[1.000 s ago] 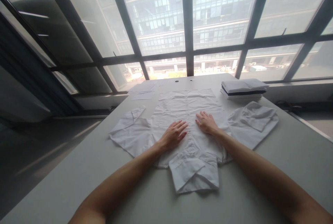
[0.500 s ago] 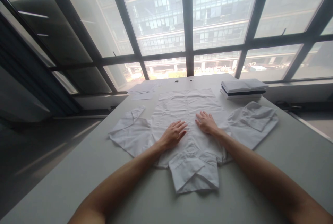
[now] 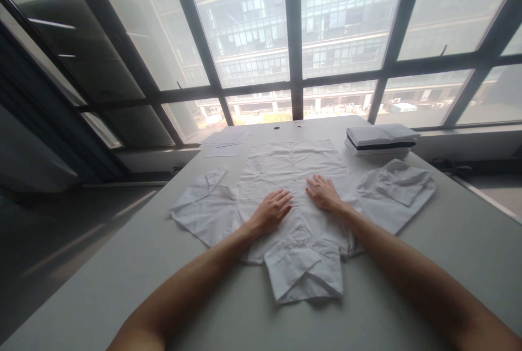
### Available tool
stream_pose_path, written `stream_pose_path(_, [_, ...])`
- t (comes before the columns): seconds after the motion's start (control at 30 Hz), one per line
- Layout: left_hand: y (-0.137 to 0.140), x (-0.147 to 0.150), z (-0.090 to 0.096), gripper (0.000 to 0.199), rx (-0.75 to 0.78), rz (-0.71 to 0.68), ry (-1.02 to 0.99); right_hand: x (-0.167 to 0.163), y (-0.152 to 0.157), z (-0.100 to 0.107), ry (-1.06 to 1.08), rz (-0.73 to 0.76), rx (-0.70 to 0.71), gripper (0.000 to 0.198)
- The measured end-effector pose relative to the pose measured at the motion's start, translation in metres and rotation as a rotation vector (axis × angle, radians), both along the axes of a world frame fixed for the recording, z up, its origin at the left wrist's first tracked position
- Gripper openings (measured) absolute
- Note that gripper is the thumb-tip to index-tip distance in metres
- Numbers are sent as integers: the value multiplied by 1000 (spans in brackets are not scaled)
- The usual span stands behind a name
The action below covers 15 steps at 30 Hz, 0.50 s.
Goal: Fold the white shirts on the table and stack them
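A white shirt (image 3: 291, 163) lies spread on the table, its collar end toward me and its hem toward the window. One sleeve (image 3: 206, 207) reaches out to the left, the other (image 3: 395, 193) to the right with its end folded over. My left hand (image 3: 272, 210) rests flat on the shirt, left of the buttoned front strip, fingers stretched out. On the other side of that strip my right hand (image 3: 323, 190) lies flat too, fingers extended. Neither hand grips the cloth. The collar (image 3: 304, 272) stands out at the near end, with creases around it.
A stack of folded white and dark clothes (image 3: 381, 139) sits at the table's back right. Sheets of paper (image 3: 222, 142) lie at the back left. The white table (image 3: 134, 264) ends near a large framed window (image 3: 296, 41); a dark curtain (image 3: 53, 95) hangs at left.
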<state>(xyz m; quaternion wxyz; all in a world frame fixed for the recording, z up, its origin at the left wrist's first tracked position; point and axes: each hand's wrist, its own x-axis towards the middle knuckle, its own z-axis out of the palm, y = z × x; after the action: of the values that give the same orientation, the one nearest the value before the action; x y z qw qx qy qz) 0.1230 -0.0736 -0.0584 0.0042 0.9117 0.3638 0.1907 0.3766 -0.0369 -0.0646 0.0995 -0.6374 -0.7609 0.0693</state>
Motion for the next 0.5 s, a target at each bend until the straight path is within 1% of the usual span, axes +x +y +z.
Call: stream_pose_path(0.5, [2, -1, -3, 39, -2, 6, 4, 0, -1, 1, 9, -3, 2, 57])
